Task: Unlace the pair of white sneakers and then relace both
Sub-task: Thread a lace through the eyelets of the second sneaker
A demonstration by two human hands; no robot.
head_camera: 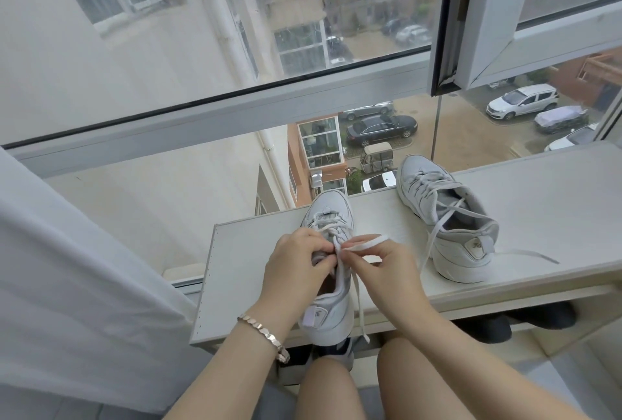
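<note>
Both hands work the lace (367,240) of the near sneaker (328,315) on a white ledge board (538,204).
The left hand (299,265), fingers curled, grips the upper at the eyelets; the right hand (380,268) pinches the lace between thumb and forefinger. The second sneaker (451,217) stands to the right, laces trailing loose. A bracelet (266,335) circles the left wrist.

Soft, even daylight through the window (303,32), faint shadows, sharp focus, wide-angle bending at edges.
</note>
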